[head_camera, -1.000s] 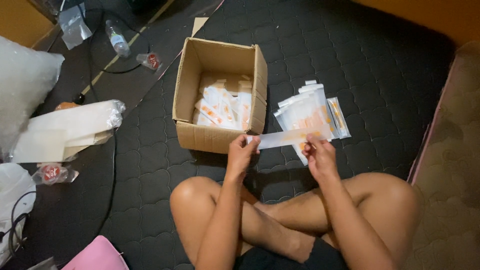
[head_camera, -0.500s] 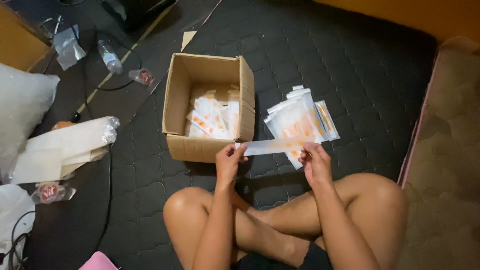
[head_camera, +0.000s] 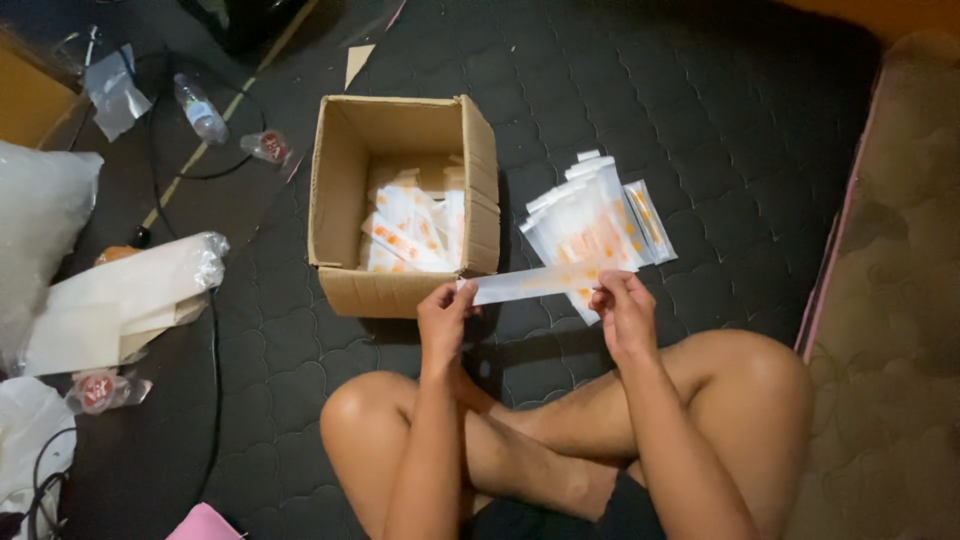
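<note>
The open brown cardboard box's (head_camera: 345, 190) near wall is hiding its lower contents; the crumpled white plastic bag (head_camera: 25, 430) is running off the left edge.

- The cardboard box (head_camera: 405, 205) stands open on the quilted mattress (head_camera: 700, 120), at about eleven o'clock from the person's crossed legs (head_camera: 560, 440).
- Flat sachets (head_camera: 410, 235) lie inside the box.
- A fanned stack of sachets (head_camera: 595, 225) lies on the mattress at three o'clock from the box, just beside it.
- A long packet strip (head_camera: 530, 283) lies crosswise between the two hands, in front of the box and the stack: left hand (head_camera: 443, 322) at its nine o'clock end, right hand (head_camera: 622, 315) at its three o'clock end.
- A plastic-wrapped bundle (head_camera: 130, 295) lies at nine o'clock from the box, well apart.
- A water bottle (head_camera: 200, 110) lies at ten o'clock from the box, on the floor.
</note>
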